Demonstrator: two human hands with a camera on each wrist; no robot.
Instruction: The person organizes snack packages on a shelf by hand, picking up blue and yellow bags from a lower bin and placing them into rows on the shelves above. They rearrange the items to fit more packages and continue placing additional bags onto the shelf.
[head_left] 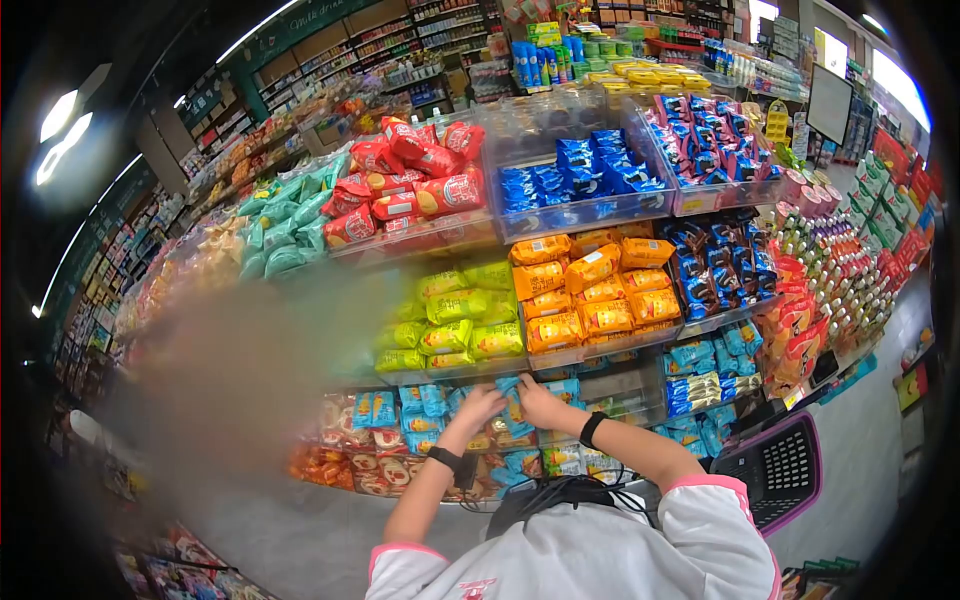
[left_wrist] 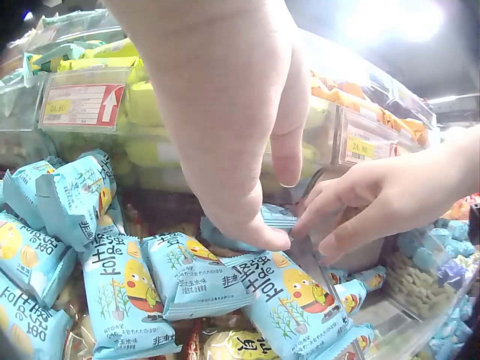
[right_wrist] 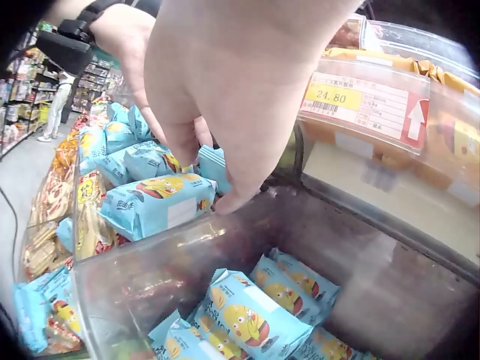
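My left hand (head_left: 480, 405) and right hand (head_left: 545, 405) meet low at the shelf front. Between them is a light blue snack packet (left_wrist: 225, 236), partly hidden by fingers. The left finger and thumb curl over it in the left wrist view. My right thumb and fingers pinch its crimped end (right_wrist: 214, 166) in the right wrist view. Directly below, more light blue packets (left_wrist: 296, 300) with a yellow cartoon figure lie in a heap. One packet (right_wrist: 159, 202) rests against the clear divider, just under the right hand.
A clear bin (right_wrist: 397, 255) right of the divider holds several blue packets. Above are yellow-green packets (head_left: 455, 310), orange packets (head_left: 600, 290) and price tags (left_wrist: 82, 105). A purple-rimmed basket (head_left: 775, 470) stands at right. A blurred shape (head_left: 250, 370) covers part of the head view.
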